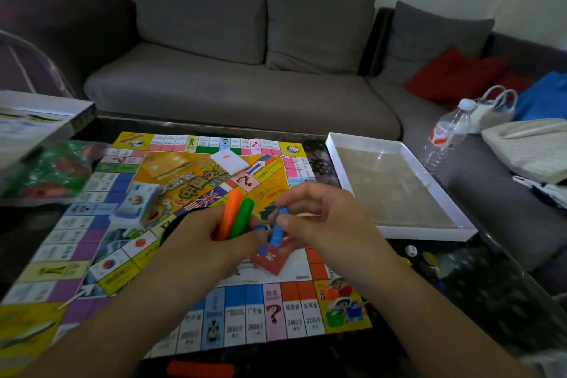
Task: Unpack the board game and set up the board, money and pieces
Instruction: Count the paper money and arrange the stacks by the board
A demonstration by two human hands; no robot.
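Note:
The colourful game board (122, 242) lies unfolded on the dark table. Above its middle my left hand (199, 236) grips an orange stick (230, 212) and a green stick (244, 218) side by side. My right hand (319, 215) pinches a blue strip of joined plastic pieces (277, 232) right beside them. A red card stack (271, 261) lies on the board under my hands. A white card stack (229, 160) sits near the board's far side, and a pale blue bundle of money (136, 204) lies at its left.
The open white box tray (340, 156) sits right of the board, the box lid (36, 120) at the far left over a bag of green and red pieces (49, 172). A white die (411, 250), a water bottle (449, 132) and a red piece (199, 369) at the near edge are also there. A grey sofa stands behind.

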